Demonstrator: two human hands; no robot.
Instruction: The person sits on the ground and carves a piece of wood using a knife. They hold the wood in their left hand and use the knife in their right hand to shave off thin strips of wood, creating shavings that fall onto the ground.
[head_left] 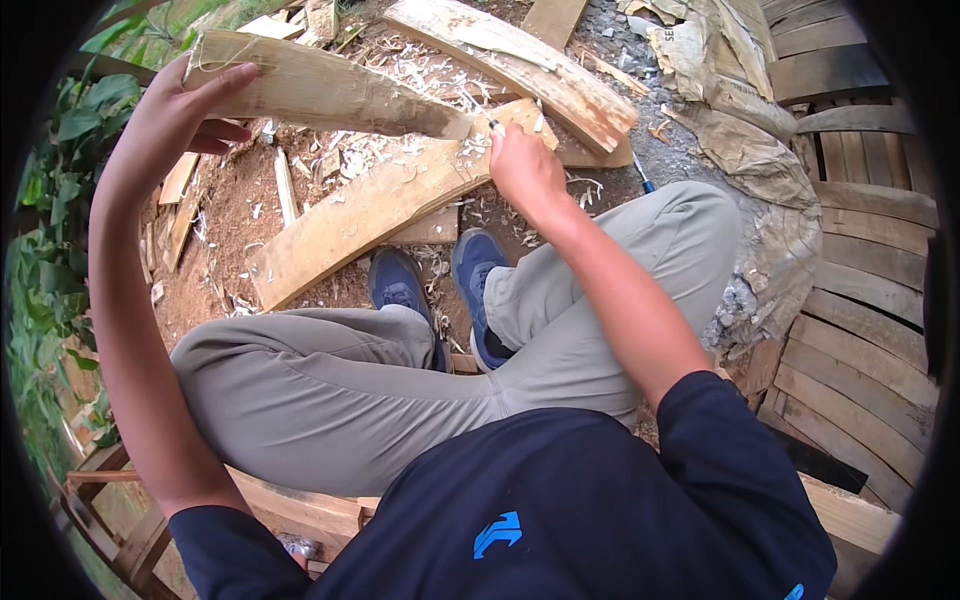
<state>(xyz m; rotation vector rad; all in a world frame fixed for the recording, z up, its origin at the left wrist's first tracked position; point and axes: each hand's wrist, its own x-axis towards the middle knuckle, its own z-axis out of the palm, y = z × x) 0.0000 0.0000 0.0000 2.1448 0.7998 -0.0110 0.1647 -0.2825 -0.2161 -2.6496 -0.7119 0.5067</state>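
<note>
A pale, rough wooden board (330,92) slants across the far left, its narrower end low near a plank. At its raised left end my left hand (205,97) is closed, thumb over the near face and fingers partly behind. My right hand (527,165) is a fist beside the board's lower tip, wrapped round a slim tool (494,125). Only a small dark and shiny end of the tool shows, so its exact kind is unclear. Beneath both, a long wooden plank (345,228) lies diagonally on the ground, strewn with shavings.
Another thick wood piece (540,75) lies beyond my right hand. A blue-handled tool (648,186) is by my right knee. Wood shavings (370,160) and offcuts cover the soil. Crumpled brown sacking (765,140) and a slatted wooden structure (860,290) stand at right, leafy plants (75,170) at left.
</note>
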